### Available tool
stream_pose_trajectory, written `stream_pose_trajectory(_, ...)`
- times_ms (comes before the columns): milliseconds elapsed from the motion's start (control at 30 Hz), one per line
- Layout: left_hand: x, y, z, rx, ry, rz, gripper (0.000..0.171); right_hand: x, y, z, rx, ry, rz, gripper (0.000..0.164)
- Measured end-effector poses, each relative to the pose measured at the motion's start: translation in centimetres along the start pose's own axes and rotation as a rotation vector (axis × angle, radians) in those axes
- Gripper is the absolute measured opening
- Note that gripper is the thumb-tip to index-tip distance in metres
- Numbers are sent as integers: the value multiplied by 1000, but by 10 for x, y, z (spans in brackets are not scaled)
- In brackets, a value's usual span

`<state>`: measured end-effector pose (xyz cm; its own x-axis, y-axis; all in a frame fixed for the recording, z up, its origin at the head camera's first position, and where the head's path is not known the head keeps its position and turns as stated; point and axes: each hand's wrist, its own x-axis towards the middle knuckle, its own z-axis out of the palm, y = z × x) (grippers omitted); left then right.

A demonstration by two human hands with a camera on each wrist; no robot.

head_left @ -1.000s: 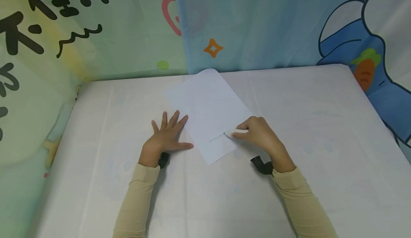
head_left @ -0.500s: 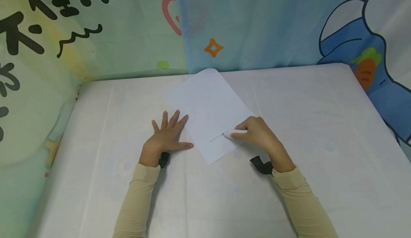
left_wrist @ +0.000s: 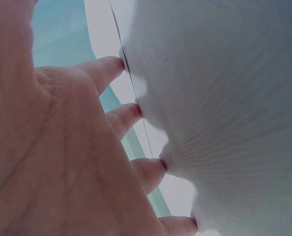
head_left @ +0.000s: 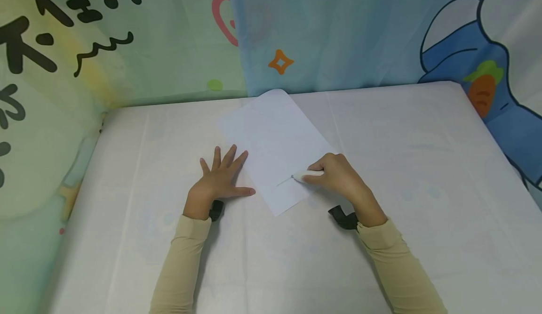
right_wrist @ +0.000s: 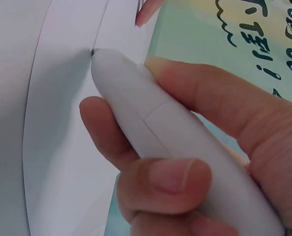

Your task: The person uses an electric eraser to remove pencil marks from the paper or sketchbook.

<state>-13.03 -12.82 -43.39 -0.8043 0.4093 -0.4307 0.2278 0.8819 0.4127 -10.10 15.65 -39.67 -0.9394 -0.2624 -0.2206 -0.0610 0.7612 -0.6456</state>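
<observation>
A sheet of white paper [head_left: 275,135] lies slanted on the white-covered table. My left hand [head_left: 220,182] lies with its fingers spread at the sheet's left edge; in the left wrist view its fingertips [left_wrist: 136,110] press down along that edge. Between thumb and fingers, my right hand [head_left: 340,177] grips a thick white electric eraser [right_wrist: 155,118], its small dark tip on the paper. A thin grey line [head_left: 284,181] runs from the tip toward the lower left on the sheet. The back of the eraser is hidden in the palm.
The white tablecloth [head_left: 402,163] spreads around the sheet. Behind it hangs a printed curtain [head_left: 338,36] with lettering and cartoon figures. A black strap [head_left: 343,218] sits at the right wrist, another black strap [head_left: 216,211] at the left.
My right hand has moved slightly left with the electric eraser, its tip following the line, and the line showing beyond the tip has become shorter. My left hand stays in place.
</observation>
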Motion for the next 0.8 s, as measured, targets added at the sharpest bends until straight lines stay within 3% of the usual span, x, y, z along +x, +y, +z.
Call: stream_pose_trajectory(800,0,0,-1,8,-1,2,100,0,1,-2,2,-7,18,28)
